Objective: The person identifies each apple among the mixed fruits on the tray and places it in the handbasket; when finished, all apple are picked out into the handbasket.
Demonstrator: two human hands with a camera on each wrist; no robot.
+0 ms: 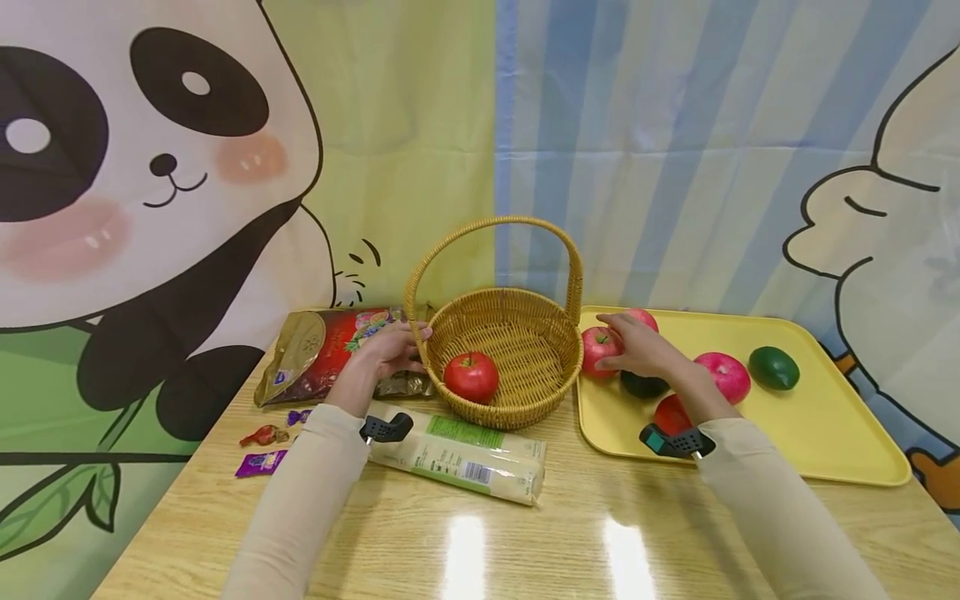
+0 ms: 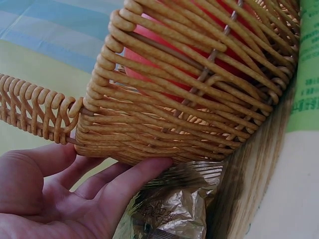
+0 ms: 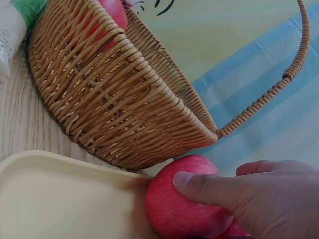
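A woven basket (image 1: 517,293) with a tall handle stands mid-table with one red apple (image 1: 471,376) inside. My left hand (image 1: 397,346) rests against its left wall; the left wrist view shows straight fingers (image 2: 134,179) touching the weave (image 2: 164,124) beside the handle's base. My right hand (image 1: 626,346) grips a red apple (image 1: 596,348) at the near-left corner of the yellow tray (image 1: 825,433), just right of the basket. In the right wrist view the thumb (image 3: 209,189) lies across that apple (image 3: 174,214), which sits on the tray (image 3: 60,199) close to the basket wall (image 3: 114,99).
The tray also carries another red apple (image 1: 643,317), a pink apple (image 1: 726,375), a green fruit (image 1: 774,367), a dark fruit (image 1: 643,385) and a red item (image 1: 670,414). A snack bag (image 1: 322,350), a long packet (image 1: 461,454) and wrapped candies (image 1: 262,436) lie to the left.
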